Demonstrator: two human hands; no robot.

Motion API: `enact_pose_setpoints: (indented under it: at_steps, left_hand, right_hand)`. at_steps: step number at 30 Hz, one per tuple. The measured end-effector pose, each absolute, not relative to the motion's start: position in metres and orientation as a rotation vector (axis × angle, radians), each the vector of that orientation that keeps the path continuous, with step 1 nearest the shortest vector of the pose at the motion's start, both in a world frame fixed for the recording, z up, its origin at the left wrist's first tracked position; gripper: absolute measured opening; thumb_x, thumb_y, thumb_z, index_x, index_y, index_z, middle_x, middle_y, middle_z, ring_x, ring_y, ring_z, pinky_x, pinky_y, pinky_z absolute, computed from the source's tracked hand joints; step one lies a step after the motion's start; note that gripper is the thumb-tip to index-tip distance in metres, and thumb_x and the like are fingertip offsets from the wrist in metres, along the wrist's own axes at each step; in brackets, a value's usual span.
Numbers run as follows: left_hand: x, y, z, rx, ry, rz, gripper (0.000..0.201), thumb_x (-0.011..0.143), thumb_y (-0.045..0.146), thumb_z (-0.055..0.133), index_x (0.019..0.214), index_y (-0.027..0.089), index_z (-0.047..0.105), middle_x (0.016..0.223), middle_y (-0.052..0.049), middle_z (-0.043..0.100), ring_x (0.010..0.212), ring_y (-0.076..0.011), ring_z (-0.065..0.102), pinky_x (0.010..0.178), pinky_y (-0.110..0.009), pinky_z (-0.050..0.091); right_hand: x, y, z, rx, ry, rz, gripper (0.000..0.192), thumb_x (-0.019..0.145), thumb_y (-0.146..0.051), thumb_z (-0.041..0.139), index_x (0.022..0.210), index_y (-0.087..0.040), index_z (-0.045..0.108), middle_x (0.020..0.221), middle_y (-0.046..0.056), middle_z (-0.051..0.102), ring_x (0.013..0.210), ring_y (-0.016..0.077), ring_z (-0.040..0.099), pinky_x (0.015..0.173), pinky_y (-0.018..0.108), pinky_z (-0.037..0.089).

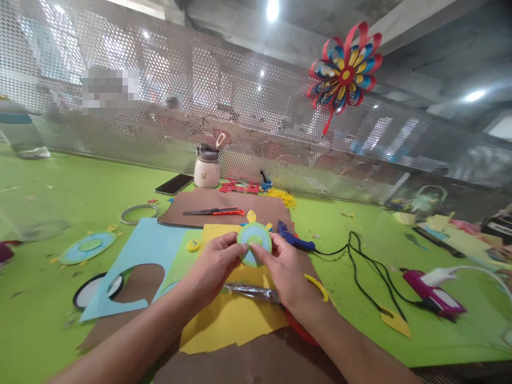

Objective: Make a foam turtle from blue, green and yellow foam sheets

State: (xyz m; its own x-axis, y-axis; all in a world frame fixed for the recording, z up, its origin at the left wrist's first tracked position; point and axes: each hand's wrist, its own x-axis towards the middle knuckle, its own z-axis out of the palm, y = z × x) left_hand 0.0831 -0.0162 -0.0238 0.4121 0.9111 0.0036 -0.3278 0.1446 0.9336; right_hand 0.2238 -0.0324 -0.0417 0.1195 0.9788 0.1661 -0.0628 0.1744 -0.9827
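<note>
A paper turtle (251, 230) with a light-blue and green round shell and a yellow head is between my hands, head pointing away from me. My left hand (219, 261) pinches its left side. Fingers of my right hand (286, 266) close on the right side, and its thumb presses near the green centre. Beneath lie a yellow paper sheet (224, 328) and scissors (254, 291), their handles partly covered by my right hand. Just beyond that hand rests a blue glue gun (296, 240). A similar paper turtle (88, 246) lies on the green table at left.
Left of my hands are a cut light-blue sheet (140, 250) and a black-rimmed disc (86, 292). A craft knife (216, 212) lies on brown card (176, 210). Behind stand a jar-shaped bottle (207, 169) and a phone (174, 184). Cords run right to a magenta power strip (440, 301).
</note>
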Motion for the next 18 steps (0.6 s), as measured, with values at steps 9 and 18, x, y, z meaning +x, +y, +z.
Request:
enact_pose_setpoints:
  at_steps: [9,18]
  left_hand:
    - [0.083,-0.012,-0.032,0.979,0.735,1.003,0.013,0.075,0.029,0.069,0.074,0.017,0.063,0.071,0.000,0.061,0.067,-0.0133,0.054,0.064,-0.022,0.042]
    - [0.085,-0.016,-0.026,0.967,0.706,1.014,0.013,0.072,0.030,0.072,0.072,0.018,0.066,0.069,0.000,0.066,0.062,-0.0133,0.057,0.062,-0.022,0.045]
  right_hand:
    - [0.221,-0.033,-0.049,-1.069,-1.212,1.020,0.028,0.074,-0.035,0.072,0.096,-0.019,0.063,0.075,0.000,0.060,0.075,0.0187,0.058,0.069,0.029,0.049]
    - [0.222,-0.032,-0.037,-1.071,-1.038,1.153,0.023,0.073,-0.038,0.071,0.075,-0.017,0.061,0.070,0.000,0.061,0.064,0.0146,0.054,0.062,0.028,0.045]
